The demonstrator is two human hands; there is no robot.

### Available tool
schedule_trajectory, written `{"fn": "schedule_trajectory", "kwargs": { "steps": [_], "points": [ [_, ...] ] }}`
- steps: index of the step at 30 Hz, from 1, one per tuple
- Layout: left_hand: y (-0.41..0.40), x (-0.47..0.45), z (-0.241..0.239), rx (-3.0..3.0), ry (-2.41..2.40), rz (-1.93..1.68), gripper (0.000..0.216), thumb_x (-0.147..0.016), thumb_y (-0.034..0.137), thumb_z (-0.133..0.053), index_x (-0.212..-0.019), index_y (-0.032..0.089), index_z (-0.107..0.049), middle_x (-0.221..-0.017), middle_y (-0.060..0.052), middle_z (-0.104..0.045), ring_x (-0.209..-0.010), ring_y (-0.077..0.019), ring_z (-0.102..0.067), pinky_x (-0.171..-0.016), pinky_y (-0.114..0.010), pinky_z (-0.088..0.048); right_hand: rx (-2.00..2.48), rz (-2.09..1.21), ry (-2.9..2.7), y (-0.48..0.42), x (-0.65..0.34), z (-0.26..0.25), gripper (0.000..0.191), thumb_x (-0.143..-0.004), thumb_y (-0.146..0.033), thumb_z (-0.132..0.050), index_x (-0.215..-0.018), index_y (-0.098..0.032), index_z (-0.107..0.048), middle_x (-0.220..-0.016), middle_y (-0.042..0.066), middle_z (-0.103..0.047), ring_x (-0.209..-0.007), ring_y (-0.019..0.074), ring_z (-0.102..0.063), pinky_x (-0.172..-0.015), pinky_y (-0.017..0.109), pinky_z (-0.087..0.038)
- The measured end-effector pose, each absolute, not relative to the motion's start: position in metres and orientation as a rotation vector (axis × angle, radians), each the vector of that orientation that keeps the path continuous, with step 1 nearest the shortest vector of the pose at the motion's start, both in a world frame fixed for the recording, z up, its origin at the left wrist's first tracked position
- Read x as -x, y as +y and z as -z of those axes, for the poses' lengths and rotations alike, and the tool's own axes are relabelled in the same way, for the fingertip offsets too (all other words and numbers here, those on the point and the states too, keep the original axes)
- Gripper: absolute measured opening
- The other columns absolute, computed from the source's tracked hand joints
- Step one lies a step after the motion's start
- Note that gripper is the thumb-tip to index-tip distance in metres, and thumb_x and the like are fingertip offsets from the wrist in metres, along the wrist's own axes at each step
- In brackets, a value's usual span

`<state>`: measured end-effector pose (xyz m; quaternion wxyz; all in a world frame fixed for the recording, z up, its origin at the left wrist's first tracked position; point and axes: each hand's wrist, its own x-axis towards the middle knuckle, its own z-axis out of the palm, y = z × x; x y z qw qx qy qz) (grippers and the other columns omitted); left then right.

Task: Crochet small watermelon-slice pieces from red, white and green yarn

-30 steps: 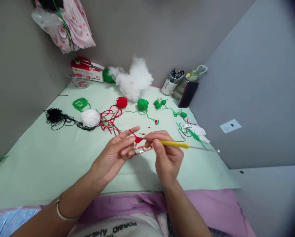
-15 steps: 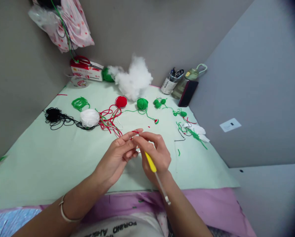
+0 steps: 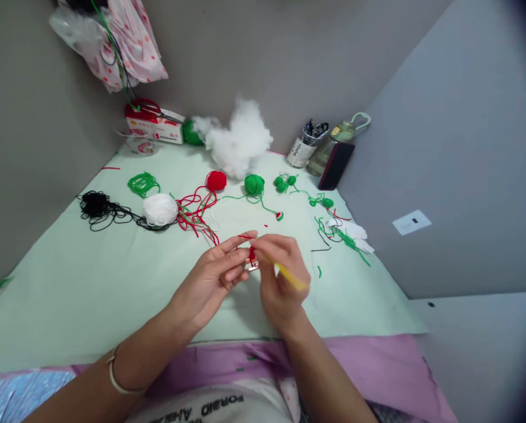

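My left hand (image 3: pixel 218 267) is closed in a pinch on a small red crochet piece (image 3: pixel 252 254), with red yarn (image 3: pixel 245 236) running over the raised index finger. A small pale or shiny bit shows beneath the piece; I cannot make out what it is. Close against it, my right hand (image 3: pixel 287 288) grips a crochet hook by its yellow handle (image 3: pixel 291 276), blurred by motion. The hook's tip is hidden among the fingers. Beyond my hands lie a red yarn ball (image 3: pixel 216 181) with tangled red strands and a green yarn ball (image 3: pixel 254 185).
Farther left are a white yarn ball (image 3: pixel 160 210) and black yarn (image 3: pixel 94 204). White stuffing (image 3: pixel 240 141) stands at the back, near red-handled scissors (image 3: pixel 146 107) on a box. A phone (image 3: pixel 337 166) leans by a bottle (image 3: pixel 342 133) and pen cup (image 3: pixel 301 151). Green scraps (image 3: pixel 346 239) lie right.
My right hand has turned and shifted slightly right, swinging the hook's handle flatter; its metal rear end no longer shows. More of the red piece is visible between my hands.
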<state>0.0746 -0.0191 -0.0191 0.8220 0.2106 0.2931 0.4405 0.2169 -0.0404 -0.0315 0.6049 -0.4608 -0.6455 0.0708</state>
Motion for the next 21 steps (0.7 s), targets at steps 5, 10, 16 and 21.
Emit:
{"fn": "schedule_trajectory", "kwargs": {
  "steps": [5,10,16,21],
  "points": [
    [-0.01,-0.065,0.015,-0.415,0.645,-0.995,0.029,-0.079,0.011,-0.083,-0.108,0.012,-0.083,-0.057,0.009,-0.042,-0.047,-0.002,-0.03,-0.058,-0.015,-0.049,0.927,-0.713,-0.932,-0.036,-0.231,0.011,0.017,-0.097,-0.031,-0.066,-0.086,-0.022,-0.075,-0.081,0.001,-0.066,-0.062,0.0109,-0.058,-0.058,0.026,-0.051],
    [-0.014,-0.069,0.013,-0.532,0.67,-0.987,0.03,-0.082,0.022,-0.085,-0.11,0.017,-0.082,-0.054,0.009,-0.045,-0.048,-0.0045,-0.035,-0.058,-0.017,-0.049,0.918,-0.89,-1.026,-0.04,-0.226,0.012,0.011,-0.093,-0.033,-0.073,-0.093,-0.023,-0.078,-0.082,0.001,-0.069,-0.066,0.0129,-0.064,-0.062,0.028,-0.054],
    [-0.015,-0.071,0.014,-0.56,0.652,-1.019,0.014,-0.081,0.021,-0.085,-0.093,0.015,-0.082,-0.057,0.007,-0.047,-0.048,-0.0041,-0.034,-0.057,-0.017,-0.05,0.964,-0.733,-1.095,-0.044,-0.224,0.016,0.012,-0.098,-0.03,-0.068,-0.092,-0.023,-0.075,-0.085,0.001,-0.068,-0.071,0.0136,-0.063,-0.065,0.029,-0.053],
    [-0.015,-0.07,0.014,-0.559,0.64,-0.991,0.011,-0.084,0.021,-0.083,-0.095,0.017,-0.082,-0.053,0.008,-0.043,-0.049,-0.0042,-0.035,-0.058,-0.016,-0.049,0.967,-0.721,-1.121,-0.042,-0.224,0.014,0.012,-0.098,-0.03,-0.068,-0.091,-0.022,-0.074,-0.085,0.002,-0.069,-0.071,0.0142,-0.063,-0.065,0.03,-0.053]
  ]
}}
